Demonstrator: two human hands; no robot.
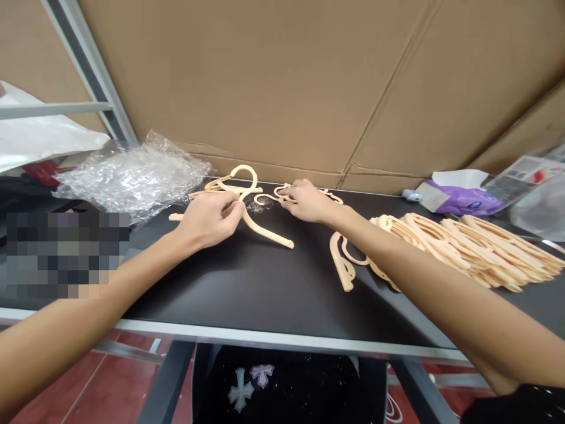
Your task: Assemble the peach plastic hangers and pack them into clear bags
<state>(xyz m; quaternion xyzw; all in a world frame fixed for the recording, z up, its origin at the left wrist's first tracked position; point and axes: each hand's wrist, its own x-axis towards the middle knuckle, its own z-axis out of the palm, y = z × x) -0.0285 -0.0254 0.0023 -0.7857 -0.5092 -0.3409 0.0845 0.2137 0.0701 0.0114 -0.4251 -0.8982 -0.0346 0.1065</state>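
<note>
On the black table [247, 282], my left hand [210, 218] is closed on the neck of a cream plastic hanger [265, 231] whose hook curls up behind my fingers. My right hand [306, 200] rests a little to the right, fingers curled onto a small cream plastic piece [282, 192] lying on the table. Small pale shavings [255, 206] lie between the two hands. A long row of stacked cream hangers [463, 247] stretches along the right side under my right forearm, and one loose hanger [344, 265] lies at its near end.
Crumpled clear plastic wrap [132, 176] lies at the back left beside a grey metal frame post [92, 82]. Brown cardboard [309, 76] walls off the back. A purple packet [459, 200] and a printed bag [529, 176] sit at the back right. The table's metal front edge [265, 338] is near me.
</note>
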